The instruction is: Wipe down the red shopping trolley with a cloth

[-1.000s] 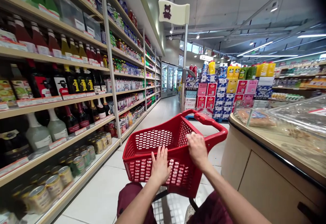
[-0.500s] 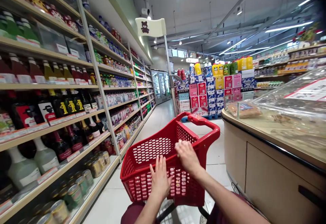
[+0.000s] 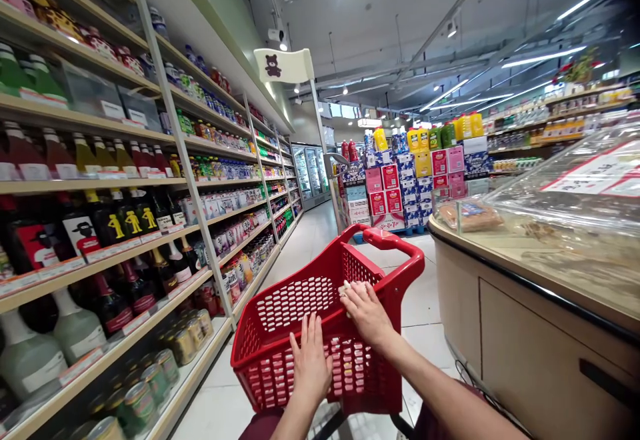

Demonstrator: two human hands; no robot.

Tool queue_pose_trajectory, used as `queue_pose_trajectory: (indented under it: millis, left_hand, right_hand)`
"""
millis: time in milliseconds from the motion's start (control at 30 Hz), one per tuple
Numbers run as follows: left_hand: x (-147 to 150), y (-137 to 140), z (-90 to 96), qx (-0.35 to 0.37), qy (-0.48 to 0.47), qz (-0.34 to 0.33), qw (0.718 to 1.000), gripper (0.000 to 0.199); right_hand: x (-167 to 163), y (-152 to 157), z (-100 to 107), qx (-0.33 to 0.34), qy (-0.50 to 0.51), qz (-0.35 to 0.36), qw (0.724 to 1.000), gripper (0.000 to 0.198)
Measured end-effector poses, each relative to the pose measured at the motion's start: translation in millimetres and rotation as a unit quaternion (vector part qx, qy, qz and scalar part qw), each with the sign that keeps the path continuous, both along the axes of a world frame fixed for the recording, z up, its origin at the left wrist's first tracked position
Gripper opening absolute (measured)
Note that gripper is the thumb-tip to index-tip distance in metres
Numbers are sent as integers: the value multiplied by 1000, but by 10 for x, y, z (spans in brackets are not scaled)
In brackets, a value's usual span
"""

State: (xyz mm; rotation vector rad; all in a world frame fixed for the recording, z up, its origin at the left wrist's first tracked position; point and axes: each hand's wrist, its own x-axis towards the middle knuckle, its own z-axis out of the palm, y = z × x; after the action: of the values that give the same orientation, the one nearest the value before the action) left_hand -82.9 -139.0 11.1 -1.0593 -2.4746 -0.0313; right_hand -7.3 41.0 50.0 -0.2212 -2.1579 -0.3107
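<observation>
A red plastic shopping cart [image 3: 391, 303] with a perforated basket stands sideways in front of me, its handle toward the upper right. My left hand [image 3: 311, 363] rests on or just over the near basket wall, fingers stretched out and holding nothing. At the near rim, my right hand [image 3: 367, 315] has its fingers bent over a small crumpled white cloth [image 3: 345, 289]. Most of that cloth is hidden under the fingers, so whether it is cloth or tissue is unclear.
Tall shelves [image 3: 215, 267] of bottles and cans line the left side. To the right curves a wooden display counter [image 3: 460, 293] with a clear cover [image 3: 590, 140]. Stacked drink cartons [image 3: 385, 193] stand beyond the cart. Glass-door fridges [image 3: 310, 173] are farther back along the aisle.
The right hand's fingers have spread flatter over the white cloth at the rim. My left hand stays outstretched at the basket wall. The view has shifted slightly.
</observation>
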Motion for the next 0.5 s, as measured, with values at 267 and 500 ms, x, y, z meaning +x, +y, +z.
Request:
queue_pose_trajectory:
  millis: [267, 500]
  left_hand:
    - [58, 30, 27, 12, -1, 7, 1000, 69]
    - [60, 25, 19, 20, -3, 20, 1000, 69]
  right_hand:
    - [391, 612, 318, -88, 76, -146, 982, 40]
    - [129, 170, 36, 13, 10, -2, 1000, 41]
